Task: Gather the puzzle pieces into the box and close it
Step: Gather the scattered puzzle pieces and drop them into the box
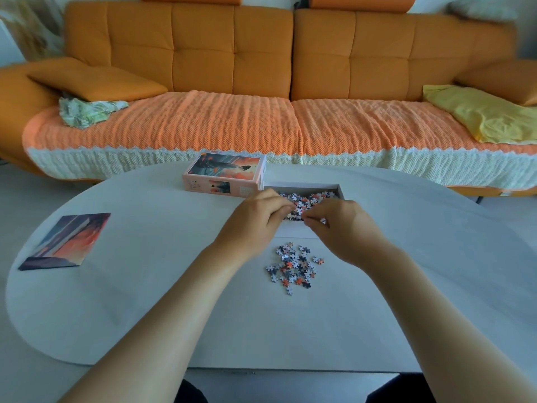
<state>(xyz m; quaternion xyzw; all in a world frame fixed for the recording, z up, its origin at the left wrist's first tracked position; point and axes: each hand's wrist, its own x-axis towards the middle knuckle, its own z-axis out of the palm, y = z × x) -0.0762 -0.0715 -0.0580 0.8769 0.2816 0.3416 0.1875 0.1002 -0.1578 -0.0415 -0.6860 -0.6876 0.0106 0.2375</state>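
Observation:
The open white box (302, 186) lies on the white table (145, 286), with several small puzzle pieces (312, 199) inside it. Both my hands hover over the box's near edge. My left hand (255, 219) has its fingers curled and pinched together over the pieces. My right hand (343, 225) pinches small pieces between thumb and fingertips. A loose heap of puzzle pieces (293, 267) lies on the table just in front of the box, between my forearms. The box lid (223, 175), printed with an orange picture, stands to the left of the box.
A printed picture card (66, 242) lies at the table's left. An orange sofa (261, 82) with a knitted cover runs behind the table, bearing a cushion (96, 80), a green cloth (87, 110) and a yellow cloth (482, 114).

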